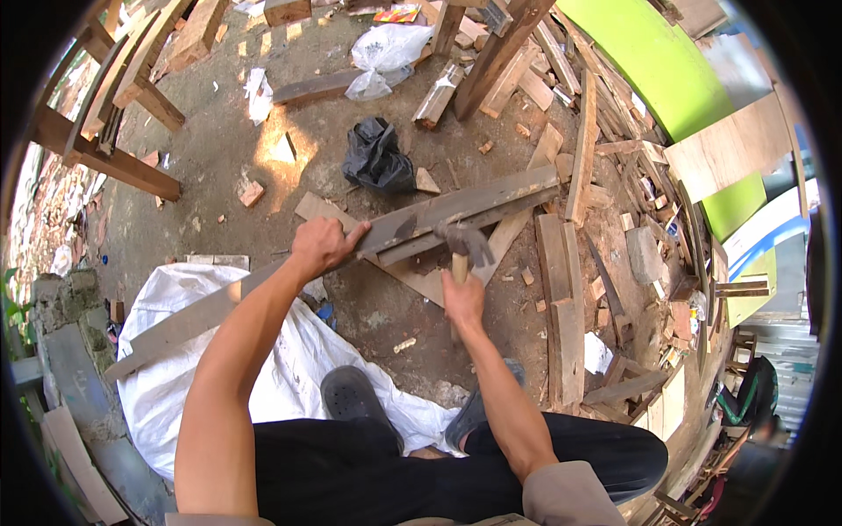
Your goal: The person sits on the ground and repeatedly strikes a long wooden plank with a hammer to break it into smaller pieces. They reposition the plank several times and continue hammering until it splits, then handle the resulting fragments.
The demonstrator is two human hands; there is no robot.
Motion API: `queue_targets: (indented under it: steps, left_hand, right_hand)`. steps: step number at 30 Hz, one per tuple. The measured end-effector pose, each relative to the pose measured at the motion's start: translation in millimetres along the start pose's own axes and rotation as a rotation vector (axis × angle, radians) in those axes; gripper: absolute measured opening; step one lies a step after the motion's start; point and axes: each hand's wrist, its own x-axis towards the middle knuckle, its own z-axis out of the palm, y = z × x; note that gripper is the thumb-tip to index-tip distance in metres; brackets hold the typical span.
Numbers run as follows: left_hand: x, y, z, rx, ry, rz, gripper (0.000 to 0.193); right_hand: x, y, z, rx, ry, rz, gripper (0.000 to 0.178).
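Note:
A long, weathered wooden board (478, 195) lies slantwise in front of me, its far right end propped on other planks and its left end over a white sack (167, 298). My left hand (323, 247) grips the board near its middle, thumb stretched along the top. In my right hand (463, 296) is a claw hammer (467, 245), held by its wooden handle close below the head. The hammer head is beside the board's near edge; whether they touch I cannot tell. A second beam runs along under the board's right half, partly hidden.
Beyond the board sits a crumpled black plastic bag (377, 156). A clear plastic bag (386, 57) lies farther back. Scrap planks (561, 307) and offcuts crowd the right side, below a green panel (653, 70). Concrete blocks (70, 351) stand at the left, wooden frames (114, 158) at the far left.

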Motion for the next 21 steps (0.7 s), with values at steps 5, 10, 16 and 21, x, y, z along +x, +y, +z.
queue_targets:
  steps: [5,10,16,21]
  left_hand:
    - [-0.5,2.6,-2.5,0.012,-0.002,-0.013,0.088]
    - [0.2,1.6,0.2,0.010,-0.004,-0.023,0.089]
    - [4.6,2.2,4.6,-0.054,-0.046,-0.021,0.090]
    - [2.2,3.2,4.4,0.004,-0.051,-0.002,0.092]
  right_hand:
    - [-16.8,-96.8,-96.6,0.394,0.091,-0.367,0.026]
    - [-34.1,-115.2,-93.4,1.001,0.069,-0.639,0.028]
    - [-14.3,-1.5,-16.0,-0.162,0.013,-0.159,0.037]
    - [-22.8,-76.5,-82.8,0.074,0.132,-0.282,0.036]
